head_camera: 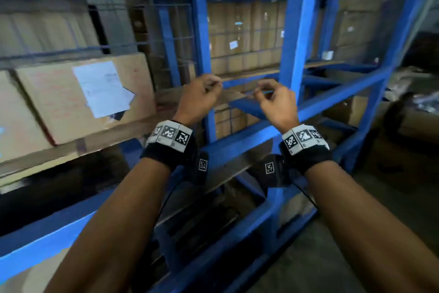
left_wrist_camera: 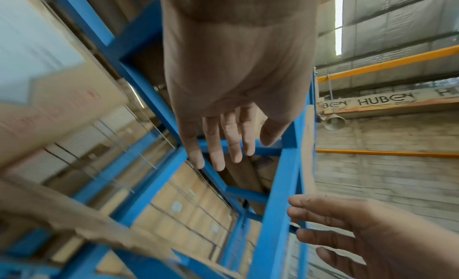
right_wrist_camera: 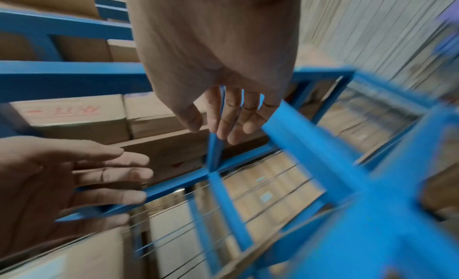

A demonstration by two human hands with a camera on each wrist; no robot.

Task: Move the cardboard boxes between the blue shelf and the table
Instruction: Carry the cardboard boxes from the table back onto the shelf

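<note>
Both hands (head_camera: 237, 100) empty — before blue shelf (head_camera: 297, 38)

Left hand (head_camera: 199, 97) and right hand (head_camera: 275, 100) raised, fingers relaxed, holding nothing.

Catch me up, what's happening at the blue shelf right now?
A person stands at the blue shelf, both arms raised toward it. The left hand and right hand are side by side in front of the frame and hold nothing; the wrist views show relaxed, mostly straight fingers. A cardboard box with a white paper label sits on the shelf to the left, untouched. More boxes are stacked behind the wire mesh. No table is in view, and the frames are motion-blurred.
</note>
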